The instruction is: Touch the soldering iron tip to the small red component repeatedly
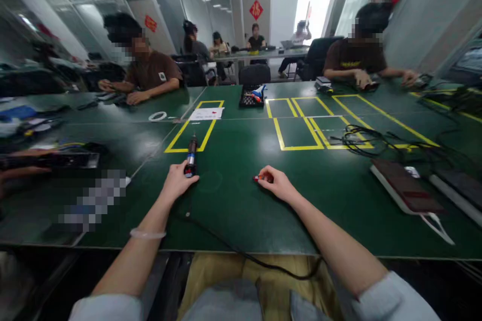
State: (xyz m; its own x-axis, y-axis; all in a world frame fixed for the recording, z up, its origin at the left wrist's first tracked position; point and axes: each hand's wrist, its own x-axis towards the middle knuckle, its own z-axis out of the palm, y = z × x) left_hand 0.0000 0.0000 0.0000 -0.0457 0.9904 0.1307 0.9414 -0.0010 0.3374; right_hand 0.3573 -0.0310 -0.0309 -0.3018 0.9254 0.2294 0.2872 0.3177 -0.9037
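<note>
My left hand [177, 180] grips the rear end of an electric screwdriver [192, 153], a dark cylinder with a silver-blue band and a thin tip pointing away from me. The tool lies inside or just at the near edge of a yellow-taped rectangle [184, 150]. To the right, my right hand [277, 183] rests near the table top with its fingers pinched around a small red piece [257, 178]. Most of that piece is hidden by the fingers, so its kind cannot be made out. A black cable [226, 247] runs from beneath my left wrist over the table edge.
A black tray [251, 98] with blue and red tools stands at the back. A white paper [206, 114] and a white ring [157, 116] lie left. On the right are tangled cables [361, 141] and a brown-topped device [406, 188]. Co-workers sit across the table and at the left.
</note>
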